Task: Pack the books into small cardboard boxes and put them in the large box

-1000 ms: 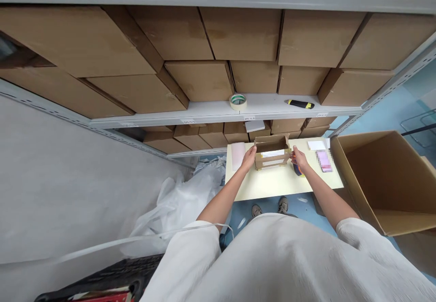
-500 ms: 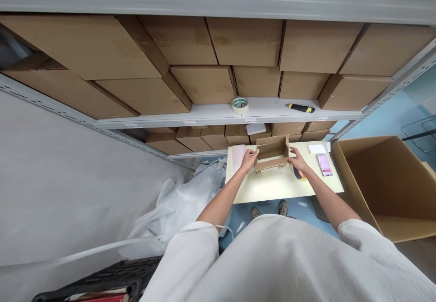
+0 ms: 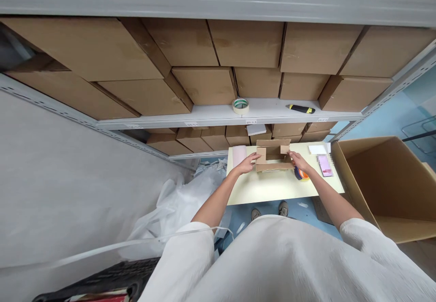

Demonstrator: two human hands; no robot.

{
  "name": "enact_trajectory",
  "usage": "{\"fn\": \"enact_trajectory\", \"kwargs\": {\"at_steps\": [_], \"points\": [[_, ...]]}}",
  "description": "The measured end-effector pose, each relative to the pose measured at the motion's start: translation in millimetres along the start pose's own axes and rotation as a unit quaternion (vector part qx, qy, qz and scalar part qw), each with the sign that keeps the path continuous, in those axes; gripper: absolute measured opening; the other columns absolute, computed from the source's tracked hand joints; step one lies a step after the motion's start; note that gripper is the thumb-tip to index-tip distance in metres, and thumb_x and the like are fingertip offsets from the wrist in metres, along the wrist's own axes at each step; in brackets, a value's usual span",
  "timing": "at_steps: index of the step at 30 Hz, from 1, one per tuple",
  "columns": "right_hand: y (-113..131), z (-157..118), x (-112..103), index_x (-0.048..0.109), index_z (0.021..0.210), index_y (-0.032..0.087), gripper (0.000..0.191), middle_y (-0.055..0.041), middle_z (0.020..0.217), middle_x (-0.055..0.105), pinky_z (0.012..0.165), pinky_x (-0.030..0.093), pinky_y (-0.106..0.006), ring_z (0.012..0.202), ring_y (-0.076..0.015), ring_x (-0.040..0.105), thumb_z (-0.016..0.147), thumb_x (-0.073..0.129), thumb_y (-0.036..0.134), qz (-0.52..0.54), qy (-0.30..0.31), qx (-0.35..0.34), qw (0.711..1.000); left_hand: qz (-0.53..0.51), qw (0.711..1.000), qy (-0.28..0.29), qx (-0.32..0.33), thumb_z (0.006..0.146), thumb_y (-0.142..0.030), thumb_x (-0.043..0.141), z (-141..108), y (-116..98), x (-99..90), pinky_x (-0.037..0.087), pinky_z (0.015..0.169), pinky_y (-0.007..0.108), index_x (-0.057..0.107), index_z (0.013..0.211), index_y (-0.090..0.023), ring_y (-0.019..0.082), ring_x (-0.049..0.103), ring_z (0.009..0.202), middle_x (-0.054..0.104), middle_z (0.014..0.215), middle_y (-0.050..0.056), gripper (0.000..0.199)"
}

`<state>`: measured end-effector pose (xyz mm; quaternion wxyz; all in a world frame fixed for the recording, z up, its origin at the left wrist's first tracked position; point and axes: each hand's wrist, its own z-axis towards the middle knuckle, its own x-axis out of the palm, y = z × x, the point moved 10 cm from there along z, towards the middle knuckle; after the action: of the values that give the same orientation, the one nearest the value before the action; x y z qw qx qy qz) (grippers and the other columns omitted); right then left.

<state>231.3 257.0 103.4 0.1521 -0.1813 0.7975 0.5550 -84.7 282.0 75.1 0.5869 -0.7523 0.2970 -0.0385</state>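
Left hand [image 3: 247, 163] here, fingers stretched out rather than clenched, their tips against the left end flap of a small cardboard box [image 3: 274, 167]; right hand [image 3: 299, 161] across from it, fingers bent at the box's right end, though whether they pinch the board or merely touch it, I can't tell. And the box itself, between the two hands at the far side of the pale yellow table [image 3: 262, 193]: plain brown, oblong, wider than it is deep, its opening facing up at the wearer. Both short end flaps angle inward over the opening, small squarish tabs catching the light, while the long flaps run along the far and near edges, the near one a straight strip toward the wearer. Inside, the walls go a darker brown. Just below the right hand, a blue and orange tape roll [image 3: 301, 174]; a phone [image 3: 324, 165] with a pinkish screen lies farther right, and a pale pink sheet [image 3: 239, 155] sits over on the left. Beyond the table's right end, a big open carton [image 3: 388, 188]; up on the shelf [image 3: 265, 109], a cream tape roll [image 3: 240, 106] and a black and yellow cutter [image 3: 301, 109], with rows of brown cartons [image 3: 248, 43] behind.
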Motion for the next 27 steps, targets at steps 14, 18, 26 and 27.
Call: {"fn": "enact_trajectory", "kwargs": {"at_steps": [14, 18, 26, 27], "points": [[-4, -1, 0, 0.040, 0.166, 0.031, 0.074, -0.0053, 0.115, 0.073, 0.085, 0.058, -0.035, 0.085, -0.0194, 0.069, 0.102, 0.050, 0.068, 0.042, 0.039, 0.004, 0.998, 0.038, 0.989, -0.139, -0.033, 0.102, -0.045, 0.068, -8, -2, -16.9, 0.055, 0.105, 0.039, 0.047, 0.157, -0.026, 0.024, 0.073, 0.111, 0.066, 0.145, 0.014, 0.062], [5, -2, 6, 0.042, 0.167, 0.029, 0.073, -0.0063, 0.119, 0.071, 0.097, 0.056, -0.037, 0.096, -0.0215, 0.069, 0.101, 0.058, 0.056, -0.048, 0.033, -0.041, 0.997, 0.132, 0.981, -0.142, 0.000, 0.103, -0.037, 0.061, -8, -18, -7.2, 0.051, 0.113, 0.040, 0.042, 0.168, -0.031, 0.031, 0.066, 0.131, 0.053, 0.163, 0.012, 0.068], [-15, 4, 15, 0.043, 0.168, 0.035, 0.068, -0.0088, 0.128, 0.069, 0.111, 0.050, -0.041, 0.119, -0.0285, 0.066, 0.103, 0.054, 0.051, -0.145, -0.017, -0.061, 0.987, 0.162, 0.982, -0.093, -0.019, 0.109, -0.049, 0.050, -8, -8, 19.7, 0.029, 0.132, 0.049, 0.032, 0.173, -0.031, 0.035, 0.029, 0.167, 0.029, 0.181, 0.012, 0.069], [-18, 5, 15, 0.043, 0.168, 0.035, 0.069, -0.0085, 0.128, 0.069, 0.110, 0.051, -0.042, 0.118, -0.0284, 0.066, 0.102, 0.055, 0.052, -0.133, -0.017, -0.058, 0.989, 0.175, 0.981, -0.086, -0.026, 0.109, -0.051, 0.047, -8, -6, 21.3, 0.030, 0.132, 0.049, 0.029, 0.174, -0.031, 0.035, 0.029, 0.167, 0.026, 0.182, 0.012, 0.070]]}}
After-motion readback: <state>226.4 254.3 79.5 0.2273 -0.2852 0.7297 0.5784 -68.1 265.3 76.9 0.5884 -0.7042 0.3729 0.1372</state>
